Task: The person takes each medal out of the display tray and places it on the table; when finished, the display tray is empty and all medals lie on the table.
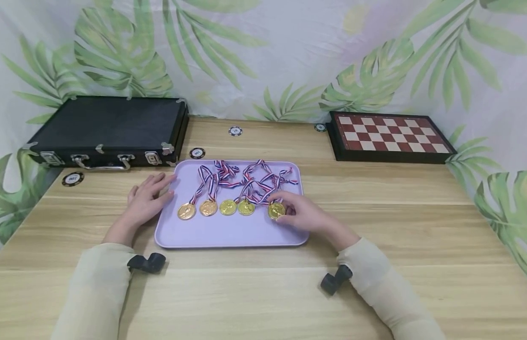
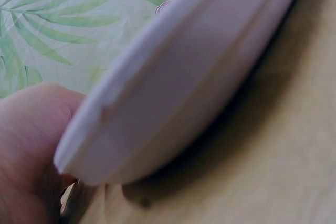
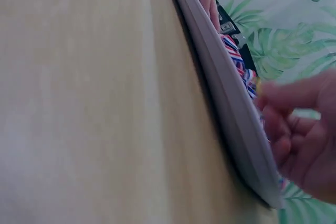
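Note:
A pale lilac tray [image 1: 229, 231] holds a row of round medals with striped red, white and blue ribbons [image 1: 263, 186] bunched behind them. Two copper-toned medals, one of them here [image 1: 208, 208], lie at the left; two gold medals [image 1: 228, 207] sit mid-row. My right hand [image 1: 303, 212] pinches another gold medal [image 1: 276, 210] between thumb and fingers at the row's right end. At the tray's left side, my left hand [image 1: 146, 200] rests with fingers and thumb along the rim. In the left wrist view the tray's outer wall [image 2: 173, 93] hides most of its fingers.
A black hard case [image 1: 110, 127] stands at the back left, close to the tray. A folded chessboard [image 1: 391, 137] lies at the back right. Several poker chips are scattered on the wooden table [image 1: 254, 293], one beside the case [image 1: 197, 153]. A leaf-print cloth hangs behind.

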`<state>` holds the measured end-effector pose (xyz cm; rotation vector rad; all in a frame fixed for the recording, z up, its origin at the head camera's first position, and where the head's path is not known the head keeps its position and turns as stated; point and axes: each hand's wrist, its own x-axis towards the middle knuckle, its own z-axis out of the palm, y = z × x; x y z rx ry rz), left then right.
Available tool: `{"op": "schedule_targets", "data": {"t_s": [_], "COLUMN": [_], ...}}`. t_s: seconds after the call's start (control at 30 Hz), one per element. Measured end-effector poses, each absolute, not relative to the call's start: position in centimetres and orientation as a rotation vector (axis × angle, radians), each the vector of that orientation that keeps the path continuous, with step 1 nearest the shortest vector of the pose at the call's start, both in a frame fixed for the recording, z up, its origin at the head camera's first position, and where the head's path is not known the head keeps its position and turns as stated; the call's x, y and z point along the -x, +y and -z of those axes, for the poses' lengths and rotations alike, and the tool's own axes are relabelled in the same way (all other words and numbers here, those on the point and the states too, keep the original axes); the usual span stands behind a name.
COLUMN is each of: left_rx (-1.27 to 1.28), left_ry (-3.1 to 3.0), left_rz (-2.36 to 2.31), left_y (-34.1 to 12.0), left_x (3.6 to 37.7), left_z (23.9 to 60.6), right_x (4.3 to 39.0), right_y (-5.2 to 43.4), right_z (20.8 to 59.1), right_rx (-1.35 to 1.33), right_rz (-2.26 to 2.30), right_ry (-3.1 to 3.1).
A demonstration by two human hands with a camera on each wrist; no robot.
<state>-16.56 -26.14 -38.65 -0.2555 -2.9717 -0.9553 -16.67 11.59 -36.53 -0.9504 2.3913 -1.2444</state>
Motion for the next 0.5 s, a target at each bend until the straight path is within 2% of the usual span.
{"op": "schedule_targets", "data": {"t_s": [0.3, 0.5], "left_rx": [0.255, 0.255], "left_ry": [-2.958, -2.965], "left_rz": [0.956, 0.967], "left_y": [-26.3, -26.1], "left_x": [16.5, 16.5], "left_z": [38.4, 38.5], "right_x": [18.1, 19.0], "right_y": [13.7, 15.6], "right_z": [29.2, 24.7], "right_rx": [0.943, 1.103], "right_rz": [1.573, 1.867], "right_ry": [2.214, 2.064]}}
